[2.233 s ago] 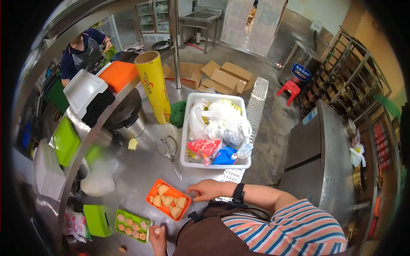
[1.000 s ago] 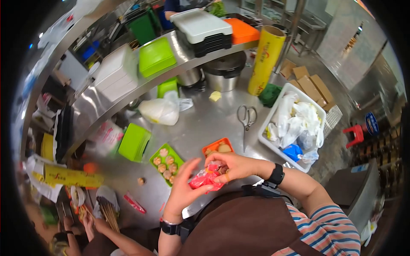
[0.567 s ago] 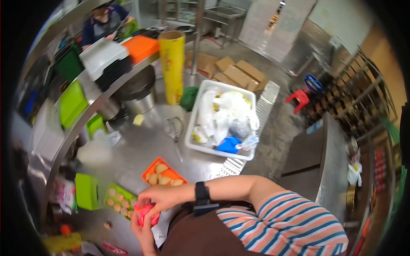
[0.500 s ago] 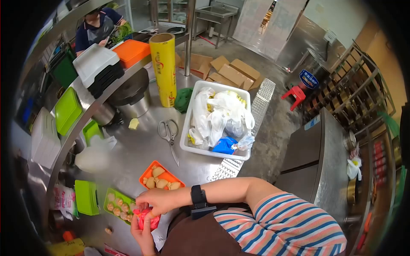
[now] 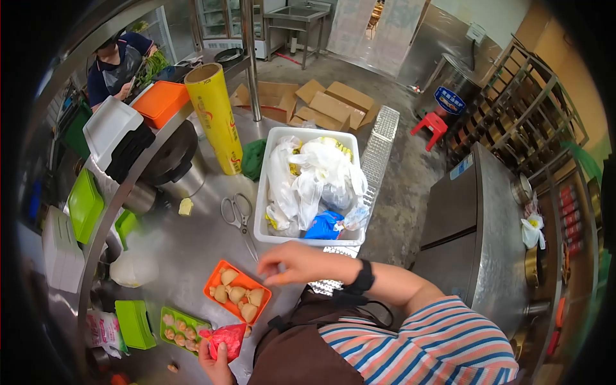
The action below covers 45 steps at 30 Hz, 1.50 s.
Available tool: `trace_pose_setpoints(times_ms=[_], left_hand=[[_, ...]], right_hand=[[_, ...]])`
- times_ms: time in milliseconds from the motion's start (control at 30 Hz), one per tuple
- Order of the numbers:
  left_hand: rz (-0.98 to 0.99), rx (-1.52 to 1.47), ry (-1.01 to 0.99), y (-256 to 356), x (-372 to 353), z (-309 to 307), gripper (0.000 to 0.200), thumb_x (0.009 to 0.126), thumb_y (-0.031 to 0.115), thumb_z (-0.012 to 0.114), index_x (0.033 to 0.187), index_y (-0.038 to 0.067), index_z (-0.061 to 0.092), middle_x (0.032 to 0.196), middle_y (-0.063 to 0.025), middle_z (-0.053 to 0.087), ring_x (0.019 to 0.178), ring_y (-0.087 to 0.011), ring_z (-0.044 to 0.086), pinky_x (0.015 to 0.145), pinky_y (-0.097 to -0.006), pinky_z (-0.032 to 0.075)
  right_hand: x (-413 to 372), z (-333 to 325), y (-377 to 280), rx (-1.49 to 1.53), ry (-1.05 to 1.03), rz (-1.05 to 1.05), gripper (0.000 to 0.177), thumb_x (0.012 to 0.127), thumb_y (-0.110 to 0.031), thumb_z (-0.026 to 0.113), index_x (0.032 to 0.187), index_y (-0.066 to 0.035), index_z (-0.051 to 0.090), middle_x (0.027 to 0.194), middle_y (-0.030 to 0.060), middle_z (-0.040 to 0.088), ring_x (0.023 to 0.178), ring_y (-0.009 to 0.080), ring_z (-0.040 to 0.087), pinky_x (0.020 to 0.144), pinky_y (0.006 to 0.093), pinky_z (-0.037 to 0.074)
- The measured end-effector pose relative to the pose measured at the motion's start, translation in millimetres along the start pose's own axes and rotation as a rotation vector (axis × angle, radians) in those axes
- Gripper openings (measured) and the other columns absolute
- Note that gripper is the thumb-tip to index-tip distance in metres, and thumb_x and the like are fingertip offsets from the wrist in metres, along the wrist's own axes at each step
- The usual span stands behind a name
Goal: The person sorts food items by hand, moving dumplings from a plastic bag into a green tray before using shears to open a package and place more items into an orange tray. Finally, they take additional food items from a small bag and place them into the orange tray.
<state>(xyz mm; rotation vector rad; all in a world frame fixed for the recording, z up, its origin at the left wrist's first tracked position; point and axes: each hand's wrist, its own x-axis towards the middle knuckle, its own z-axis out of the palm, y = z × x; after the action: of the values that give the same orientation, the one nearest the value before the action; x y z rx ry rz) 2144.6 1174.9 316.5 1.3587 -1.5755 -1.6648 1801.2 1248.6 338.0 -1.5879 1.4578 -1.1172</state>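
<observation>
My left hand (image 5: 217, 362) grips a red plastic bag (image 5: 228, 340) at the table's near edge; the bag's contents are hidden. My right hand (image 5: 285, 264) is raised just right of an orange tray (image 5: 212, 282), its fingers loosely bent and apart, with nothing visible in them. Several tan, rounded food pieces (image 5: 237, 294) lie in that tray. Left of the bag sits a green tray (image 5: 168, 316) holding several small pale round pieces (image 5: 181, 333) in rows. A small tan piece (image 5: 248, 330) shows beside the bag's right edge.
Grey-handled scissors (image 5: 239, 218) lie beyond the orange tray. A white bin (image 5: 262, 212) of plastic bags stands at the table's right. An upright yellow roll (image 5: 215, 122), green lid (image 5: 135, 324) and raised shelf edge (image 5: 109, 256) line the left. A co-worker (image 5: 119, 67) is behind the shelf.
My right hand has left the red bag and moved up and right, beside the orange tray. The orange tray sits at a different angle. The bag stays in my left hand.
</observation>
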Motion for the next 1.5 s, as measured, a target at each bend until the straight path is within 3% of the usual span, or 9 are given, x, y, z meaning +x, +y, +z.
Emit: trace_pose_setpoints(times_ms=[67, 233, 433, 633, 1000, 1200, 1300, 1433, 1500], left_hand=[[0.094, -0.198, 0.000, -21, 7, -2, 0.040, 0.086, 0.006, 0.068, 0.123, -0.002, 0.056, 0.114, -0.0106, 0.063, 0.103, -0.0181, 0.061, 0.090, -0.0312, 0.051], [0.154, 0.041, -0.137, 31, 27, 29, 0.044, 0.083, 0.004, 0.072, 0.123, -0.002, 0.057, 0.116, -0.0074, 0.062, 0.103, -0.0140, 0.059, 0.090, -0.0284, 0.049], [0.359, 0.090, 0.006, 32, 39, 44, 0.039, 0.077, 0.001, 0.073, 0.115, -0.002, 0.061, 0.102, -0.0080, 0.059, 0.094, -0.0178, 0.059, 0.085, -0.0301, 0.049], [0.515, 0.412, 0.163, 36, 29, 49, 0.039, 0.070, 0.004, 0.074, 0.108, 0.001, 0.063, 0.094, -0.0128, 0.057, 0.085, -0.0283, 0.059, 0.077, -0.0351, 0.049], [0.578, 0.413, 0.178, 65, 44, 3, 0.040, 0.071, 0.005, 0.073, 0.111, 0.000, 0.064, 0.089, -0.0127, 0.058, 0.082, -0.0260, 0.058, 0.074, -0.0339, 0.049], [0.453, 0.304, 0.054, 31, 20, -11, 0.041, 0.073, 0.006, 0.073, 0.113, 0.001, 0.065, 0.088, -0.0105, 0.058, 0.083, -0.0233, 0.058, 0.075, -0.0322, 0.047], [0.344, 0.244, -0.025, 14, 3, -18, 0.038, 0.074, 0.006, 0.073, 0.111, 0.002, 0.066, 0.089, -0.0091, 0.058, 0.086, -0.0225, 0.057, 0.080, -0.0327, 0.047], [0.391, 0.180, -0.238, -15, -27, -33, 0.034, 0.075, 0.008, 0.077, 0.107, 0.002, 0.065, 0.099, -0.0078, 0.060, 0.095, -0.0214, 0.057, 0.087, -0.0317, 0.046], [0.350, 0.146, -0.110, -39, -42, -35, 0.035, 0.076, 0.008, 0.078, 0.108, 0.003, 0.064, 0.102, -0.0080, 0.059, 0.097, -0.0212, 0.057, 0.088, -0.0315, 0.046]], right_hand=[[-21, -18, 8, 0.011, 0.064, 0.098, 0.022, 0.084, -0.020, 0.074, 0.099, -0.006, 0.068, 0.085, 0.0056, 0.066, 0.074, 0.0158, 0.061, 0.066, 0.0295, 0.049], [9, 8, -29, 0.135, -0.053, 0.022, 0.016, 0.085, -0.012, 0.073, 0.098, -0.005, 0.069, 0.086, 0.0039, 0.066, 0.072, 0.0130, 0.061, 0.063, 0.0264, 0.048], [56, 62, -47, -0.217, 0.030, -0.501, 0.017, 0.082, -0.011, 0.070, 0.099, -0.007, 0.067, 0.092, 0.0059, 0.063, 0.077, 0.0248, 0.065, 0.062, 0.0342, 0.053], [64, 86, -33, -0.500, -0.056, -0.479, 0.011, 0.080, -0.010, 0.065, 0.090, -0.006, 0.063, 0.086, 0.0047, 0.060, 0.075, 0.0234, 0.065, 0.059, 0.0345, 0.053], [125, 105, -61, -0.470, 0.042, -0.599, 0.016, 0.068, -0.009, 0.067, 0.075, -0.007, 0.052, 0.075, 0.0066, 0.052, 0.062, 0.0278, 0.058, 0.051, 0.0390, 0.048], [111, 140, -41, -0.264, -0.012, -0.440, 0.016, 0.069, -0.005, 0.068, 0.077, -0.006, 0.055, 0.072, 0.0084, 0.059, 0.063, 0.0242, 0.061, 0.053, 0.0340, 0.048], [101, 156, -29, 0.015, -0.141, -0.093, 0.012, 0.074, -0.002, 0.066, 0.076, -0.005, 0.055, 0.067, 0.0069, 0.060, 0.062, 0.0167, 0.061, 0.053, 0.0301, 0.047], [120, 166, 29, 0.319, 0.107, 0.315, 0.013, 0.074, -0.003, 0.067, 0.075, -0.005, 0.054, 0.067, 0.0046, 0.059, 0.058, 0.0148, 0.056, 0.053, 0.0324, 0.045], [130, 141, 19, 0.611, 0.069, 0.474, 0.010, 0.078, 0.001, 0.063, 0.080, -0.006, 0.056, 0.070, 0.0022, 0.058, 0.058, 0.0126, 0.056, 0.052, 0.0276, 0.046]])
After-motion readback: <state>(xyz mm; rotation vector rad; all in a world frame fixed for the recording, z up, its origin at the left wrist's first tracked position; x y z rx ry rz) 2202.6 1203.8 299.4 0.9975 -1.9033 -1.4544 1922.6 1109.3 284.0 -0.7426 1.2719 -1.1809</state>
